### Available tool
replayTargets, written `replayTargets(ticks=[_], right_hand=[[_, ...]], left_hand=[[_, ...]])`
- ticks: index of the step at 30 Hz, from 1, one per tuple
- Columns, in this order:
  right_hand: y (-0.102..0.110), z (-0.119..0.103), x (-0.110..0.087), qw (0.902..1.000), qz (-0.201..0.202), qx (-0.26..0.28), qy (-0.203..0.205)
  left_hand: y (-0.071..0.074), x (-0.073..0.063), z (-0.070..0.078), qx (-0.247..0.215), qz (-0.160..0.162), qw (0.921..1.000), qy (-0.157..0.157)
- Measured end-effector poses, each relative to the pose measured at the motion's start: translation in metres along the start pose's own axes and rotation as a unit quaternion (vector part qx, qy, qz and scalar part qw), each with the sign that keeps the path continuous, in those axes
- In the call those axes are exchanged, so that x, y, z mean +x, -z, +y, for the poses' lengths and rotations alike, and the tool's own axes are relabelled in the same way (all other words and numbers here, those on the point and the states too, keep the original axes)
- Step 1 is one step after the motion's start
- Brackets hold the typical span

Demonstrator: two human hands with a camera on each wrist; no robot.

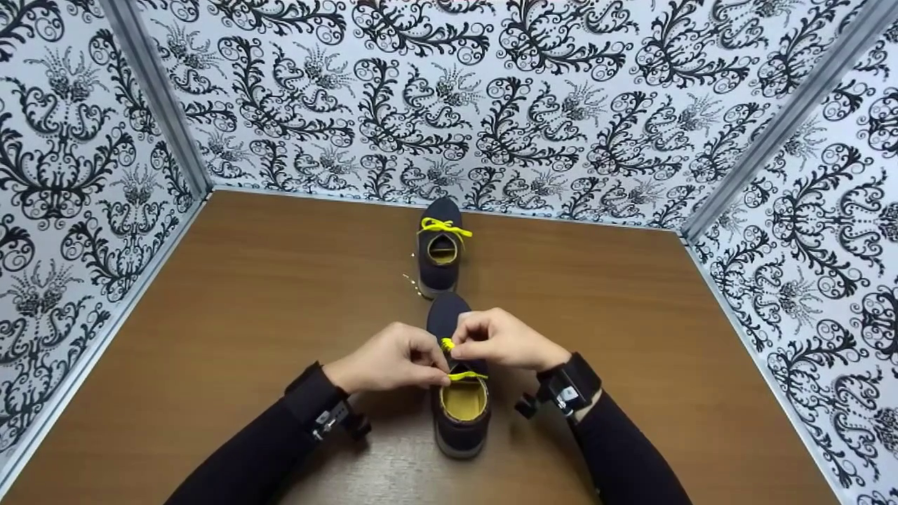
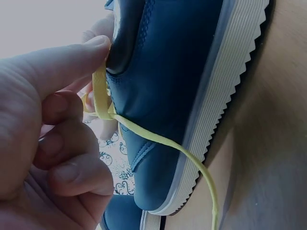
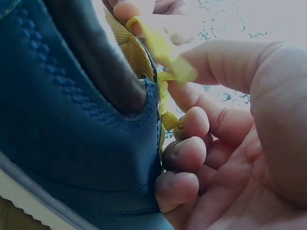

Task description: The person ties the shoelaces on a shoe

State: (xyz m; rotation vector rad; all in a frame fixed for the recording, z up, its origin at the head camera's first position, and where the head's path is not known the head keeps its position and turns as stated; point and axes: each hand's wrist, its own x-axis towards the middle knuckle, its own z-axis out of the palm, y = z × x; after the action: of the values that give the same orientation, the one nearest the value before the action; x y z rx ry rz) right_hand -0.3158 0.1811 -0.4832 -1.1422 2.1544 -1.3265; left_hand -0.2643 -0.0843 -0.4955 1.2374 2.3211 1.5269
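Note:
A dark low shoe (image 1: pixel 443 314) with a yellow inside stands on the table, its toe pointing away from me. Its yellow shoelace (image 1: pixel 468 376) crosses above the opening. My left hand (image 1: pixel 389 359) pinches the lace between thumb and forefinger on the shoe's left side; in the left wrist view a loose length of lace (image 2: pixel 160 139) hangs down over the shoe's side. From the right, my right hand (image 1: pixel 512 342) pinches lace over the tongue area, its other fingertips against the shoe's upper. In the right wrist view part of the lace (image 3: pixel 160 48) is blurred.
A matching shoe (image 1: pixel 438 277) with its yellow lace tied in a bow stands just beyond the first one's toe. The brown wooden table (image 1: pixel 316 266) is bounded by patterned black-and-white walls (image 1: pixel 449 105) at the back and sides. Both wrists wear black camera straps (image 1: pixel 572 386).

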Motion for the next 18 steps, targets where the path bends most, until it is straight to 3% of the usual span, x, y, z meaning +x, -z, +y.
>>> replayTargets(ticks=[18], right_hand=[[0.000,0.000,0.000,1.0000,0.002,-0.004,-0.007]], left_hand=[[0.019,-0.002,0.000,-0.001,-0.008,0.9999,0.010]])
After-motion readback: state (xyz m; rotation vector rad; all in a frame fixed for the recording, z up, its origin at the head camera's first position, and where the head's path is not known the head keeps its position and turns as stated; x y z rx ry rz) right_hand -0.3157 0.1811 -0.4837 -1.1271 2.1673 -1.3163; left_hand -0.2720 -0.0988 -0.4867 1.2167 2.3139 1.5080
